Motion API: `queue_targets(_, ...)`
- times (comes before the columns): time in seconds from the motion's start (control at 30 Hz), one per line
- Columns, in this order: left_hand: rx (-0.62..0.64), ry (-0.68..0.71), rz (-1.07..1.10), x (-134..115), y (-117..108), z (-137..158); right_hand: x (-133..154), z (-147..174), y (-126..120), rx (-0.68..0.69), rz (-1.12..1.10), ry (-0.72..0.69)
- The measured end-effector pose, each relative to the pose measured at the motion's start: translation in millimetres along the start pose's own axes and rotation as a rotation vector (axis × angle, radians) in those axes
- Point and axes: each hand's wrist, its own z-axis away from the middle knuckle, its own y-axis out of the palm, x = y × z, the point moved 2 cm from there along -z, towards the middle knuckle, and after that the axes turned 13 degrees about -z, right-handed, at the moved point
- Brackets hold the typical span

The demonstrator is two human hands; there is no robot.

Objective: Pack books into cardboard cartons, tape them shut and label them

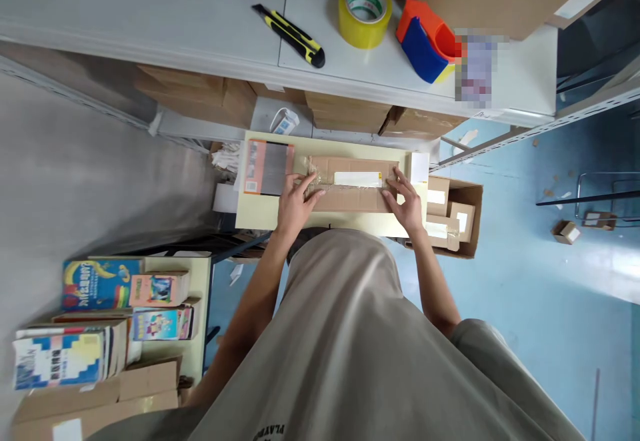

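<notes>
A flat brown cardboard box (350, 200) lies on the pale yellow tabletop (260, 218). Clear tape runs over its left end, and a white label (354, 179) is on its top face. At that left end, my left hand (295, 202) grips the box with thumb and fingers on its edge. My right hand (407, 204) holds the opposite end, fingers bent over the side. Just left of the box is a grey and orange printed packet (270, 166). A small white box (419, 166) sits beyond my right hand.
On the shelf ahead are a black-and-yellow box cutter (290, 34), a yellow tape roll (364, 13) and an orange-and-blue tape dispenser (427, 40). An open carton (477, 221) with smaller boxes stands at right. Stacked books (63, 358) occupy the lower left table.
</notes>
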Motion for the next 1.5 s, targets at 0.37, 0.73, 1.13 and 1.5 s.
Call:
queue_targets(0.37, -0.025, -0.034, -0.043, -3.0, 0.1, -5.4, -9.1, 6.6, 13.9, -0.069, 0.059, 0.023)
queue_targets(0.73, -0.039, -0.108, -0.025, -0.7, 6.7, -1.6, -18.7, 18.3, 19.0, -0.155, 0.035, 0.095)
queue_targets(1.13, -0.018, -0.015, 0.046, 11.2, -13.4, -29.7, 8.7, 15.7, 32.2, -0.263, 0.023, 0.181)
queue_targets(1.5, 0.042, 0.022, 0.098, 36.8, -2.3, -42.6, 1.8, 12.7, 48.9, -0.287, 0.044, 0.208)
